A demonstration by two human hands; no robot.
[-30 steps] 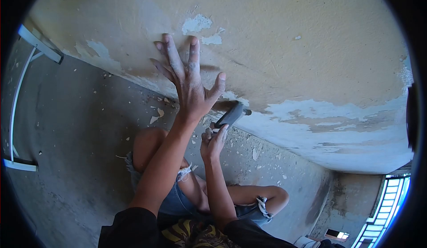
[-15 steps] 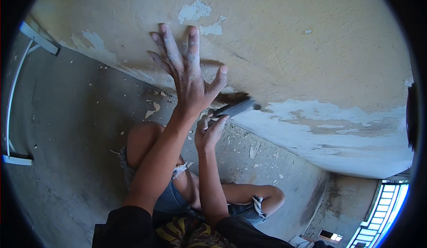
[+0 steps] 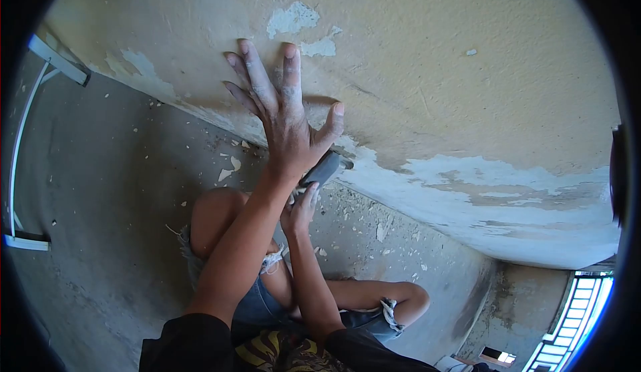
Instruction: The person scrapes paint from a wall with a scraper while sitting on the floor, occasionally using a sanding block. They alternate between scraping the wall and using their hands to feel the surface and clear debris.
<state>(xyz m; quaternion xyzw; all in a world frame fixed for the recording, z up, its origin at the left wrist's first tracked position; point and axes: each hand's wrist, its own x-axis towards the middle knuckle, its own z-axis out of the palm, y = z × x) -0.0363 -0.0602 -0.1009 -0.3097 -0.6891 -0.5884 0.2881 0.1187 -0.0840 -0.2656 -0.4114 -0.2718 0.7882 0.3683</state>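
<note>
My left hand [image 3: 287, 115] is pressed to the yellowish wall [image 3: 414, 58] with its fingers spread, and whitish dust coats the fingers. Below it, my right hand [image 3: 300, 208] grips a dark grey tool [image 3: 323, 169]. The tool's far end is close to the wall's lower part, just under my left thumb; my left hand and wrist partly hide the tool. Around that end the paint has peeled, and a white patch [image 3: 467, 171] stretches along the wall to the right.
Paint flakes [image 3: 230, 168] lie on the grey floor [image 3: 107, 192] along the wall's foot. My bent legs [image 3: 400, 298] are beneath my arms. A white metal frame [image 3: 21, 145] stands at the far left, and a barred window [image 3: 574, 312] is at the lower right.
My right hand and the tool have moved left and slightly down, closer under my left wrist. More of the peeled patch shows beside the tool. My left hand has stayed nearly in place.
</note>
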